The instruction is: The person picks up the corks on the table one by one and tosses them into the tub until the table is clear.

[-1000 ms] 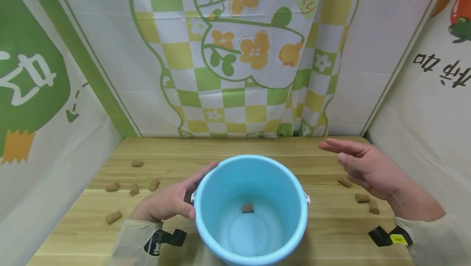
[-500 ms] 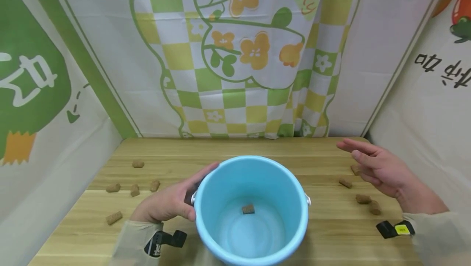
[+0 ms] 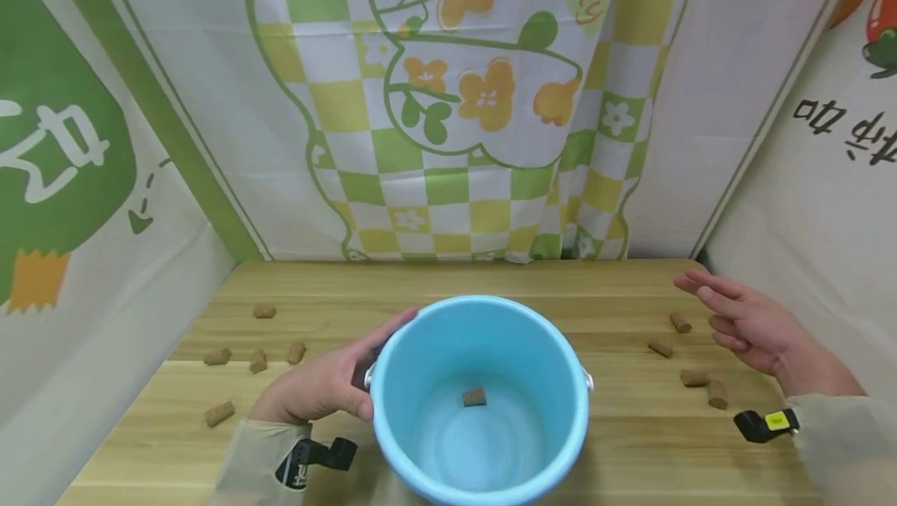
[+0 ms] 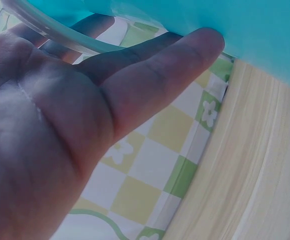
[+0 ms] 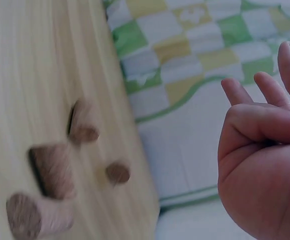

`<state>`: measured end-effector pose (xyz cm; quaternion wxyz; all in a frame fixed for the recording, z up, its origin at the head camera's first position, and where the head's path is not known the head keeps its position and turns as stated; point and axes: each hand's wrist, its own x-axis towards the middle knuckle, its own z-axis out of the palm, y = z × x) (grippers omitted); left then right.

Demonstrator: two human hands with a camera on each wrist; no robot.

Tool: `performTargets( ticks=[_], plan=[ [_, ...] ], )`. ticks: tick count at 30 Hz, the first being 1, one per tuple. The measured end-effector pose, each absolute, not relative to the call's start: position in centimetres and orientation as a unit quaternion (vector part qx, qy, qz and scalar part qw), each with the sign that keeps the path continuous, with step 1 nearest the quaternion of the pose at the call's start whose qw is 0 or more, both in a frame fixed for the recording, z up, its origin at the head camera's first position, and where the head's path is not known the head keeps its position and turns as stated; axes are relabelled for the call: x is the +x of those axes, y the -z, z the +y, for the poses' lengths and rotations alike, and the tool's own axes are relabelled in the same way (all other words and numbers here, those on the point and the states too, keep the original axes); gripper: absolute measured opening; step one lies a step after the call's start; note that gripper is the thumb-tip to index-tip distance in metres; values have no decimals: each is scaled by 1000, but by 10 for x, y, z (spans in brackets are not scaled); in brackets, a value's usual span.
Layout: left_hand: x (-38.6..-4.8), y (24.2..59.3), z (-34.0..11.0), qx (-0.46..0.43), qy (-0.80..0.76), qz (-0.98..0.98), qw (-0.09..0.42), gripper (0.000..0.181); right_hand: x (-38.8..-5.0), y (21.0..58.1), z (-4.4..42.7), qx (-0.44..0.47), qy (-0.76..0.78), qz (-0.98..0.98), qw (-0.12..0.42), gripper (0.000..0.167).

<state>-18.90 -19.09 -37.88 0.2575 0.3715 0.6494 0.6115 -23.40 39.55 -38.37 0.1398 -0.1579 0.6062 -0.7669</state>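
Note:
A light blue bucket (image 3: 479, 459) stands upright on the wooden table, with one cork (image 3: 474, 397) lying on its bottom. My left hand (image 3: 325, 381) rests against the bucket's left side, thumb and fingers spread near the white handle mount. In the left wrist view the thumb (image 4: 160, 75) looks straight where it meets the blue wall; other fingers are partly hidden past the pale handle. Off to the right, my right hand (image 3: 760, 327) hovers holding nothing, its fingers loosely extended. Several corks lie left of it, including one cork (image 3: 680, 322) close to the fingers.
More corks, such as one cork (image 3: 219, 413), are scattered on the table (image 3: 392, 282) left of the bucket. A checked green and yellow curtain (image 3: 448, 202) hangs along the back edge. White printed cloth (image 3: 806, 241) walls the right side.
My right hand has moved right, away from the bucket, uncovering a cork on the table. A cork beneath it has shifted slightly. The left hand and bucket stay put.

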Motion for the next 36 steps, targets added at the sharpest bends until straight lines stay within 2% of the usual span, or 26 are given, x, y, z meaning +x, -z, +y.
performTargets(
  ticks=[21,31,33,36],
  plan=[
    [-190,377,-190,374,-616,644,255,112,-238,441,458,-52,750,648,124,35],
    [-190,379,-191,370,-615,646,259,112,-241,466,467,11,712,690,133,30],
    [-189,379,-192,371,-616,645,258,113,-243,467,466,16,699,702,133,33],
    [-189,379,-192,372,-616,645,257,115,-247,468,463,16,677,724,132,49]
  ],
)
